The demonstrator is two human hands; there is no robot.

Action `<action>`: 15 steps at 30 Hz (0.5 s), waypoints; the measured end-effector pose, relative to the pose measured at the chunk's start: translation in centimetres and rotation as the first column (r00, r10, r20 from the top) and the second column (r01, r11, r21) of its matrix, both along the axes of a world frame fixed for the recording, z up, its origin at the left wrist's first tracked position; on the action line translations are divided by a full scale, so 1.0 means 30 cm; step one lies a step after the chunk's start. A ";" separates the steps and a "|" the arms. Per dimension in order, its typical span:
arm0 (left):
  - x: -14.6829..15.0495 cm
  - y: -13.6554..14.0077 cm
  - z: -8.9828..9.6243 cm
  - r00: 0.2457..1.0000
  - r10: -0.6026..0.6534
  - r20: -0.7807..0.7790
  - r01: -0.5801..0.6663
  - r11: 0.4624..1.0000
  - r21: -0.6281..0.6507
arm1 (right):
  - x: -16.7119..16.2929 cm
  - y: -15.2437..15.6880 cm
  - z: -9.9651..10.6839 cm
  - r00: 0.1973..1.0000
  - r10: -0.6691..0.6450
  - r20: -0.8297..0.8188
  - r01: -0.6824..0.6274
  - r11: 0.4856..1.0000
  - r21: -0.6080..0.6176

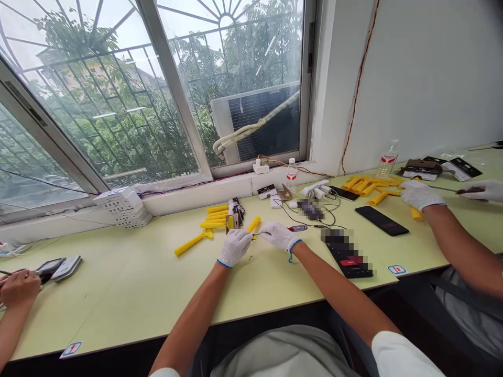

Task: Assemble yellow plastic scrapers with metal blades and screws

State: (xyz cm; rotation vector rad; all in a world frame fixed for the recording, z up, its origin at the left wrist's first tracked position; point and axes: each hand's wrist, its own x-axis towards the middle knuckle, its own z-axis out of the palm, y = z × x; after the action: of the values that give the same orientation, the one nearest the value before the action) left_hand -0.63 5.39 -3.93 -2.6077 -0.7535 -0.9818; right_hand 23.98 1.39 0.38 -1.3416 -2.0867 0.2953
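My left hand (236,247), in a white knitted glove, is closed around the head end of a yellow plastic tool (254,224), whose handle points up and away. My right hand (280,236), gloved the same way, is closed on a screwdriver (297,228); its reddish clear handle sticks out to the right. A thin metal shaft shows between my hands, its tip close to my left fingers. Small metal bits (250,257) lie on the table just below. Left of my hands rests a loose yellow T-shaped tool (193,244), with several more yellow tools (217,215) behind it.
Stacked white boxes (122,207) stand by the window. Cables and a power strip (315,188) lie behind my right hand, near a bottle (291,173). Phones (381,220) rest on the right. A gloved co-worker's hand (422,193) and a bare hand (20,288) flank me.
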 end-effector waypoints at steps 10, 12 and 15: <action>0.000 -0.015 0.008 0.997 -0.068 0.032 0.069 0.997 -0.041 | -0.012 0.004 -0.017 0.983 0.064 0.173 -0.054 0.997 -0.061; 0.001 -0.017 0.013 0.997 -0.068 0.034 0.069 0.996 -0.049 | -0.013 0.004 -0.013 0.979 0.061 0.194 -0.047 0.996 -0.076; 0.001 -0.019 0.021 0.997 -0.069 0.034 0.071 0.996 -0.053 | -0.023 0.001 -0.011 0.976 0.058 0.209 -0.039 0.995 -0.093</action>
State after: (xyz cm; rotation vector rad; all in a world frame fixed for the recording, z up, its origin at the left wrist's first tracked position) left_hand -0.61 4.81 -3.29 -2.6875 -0.7097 -1.0395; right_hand 23.29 1.41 0.05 -1.4291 -2.3088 0.2788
